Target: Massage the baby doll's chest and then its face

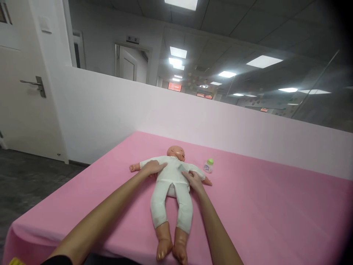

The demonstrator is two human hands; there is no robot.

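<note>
At frame centre, a plastic baby doll in a white cloth romper (172, 184) is laid face-up on the pink-covered table (261, 206), long axis toward the viewer, with the left hand (153, 168) flat, open on its shoulder and the right hand (193, 178) open at its opposite arm.

Two bare arms stretched out in front

The left hand (153, 168) is laid flat, palm down, fingers together. The right hand (193, 179) is bent at the fingers, which are curled down. Both arms are held nearly straight.
</note>
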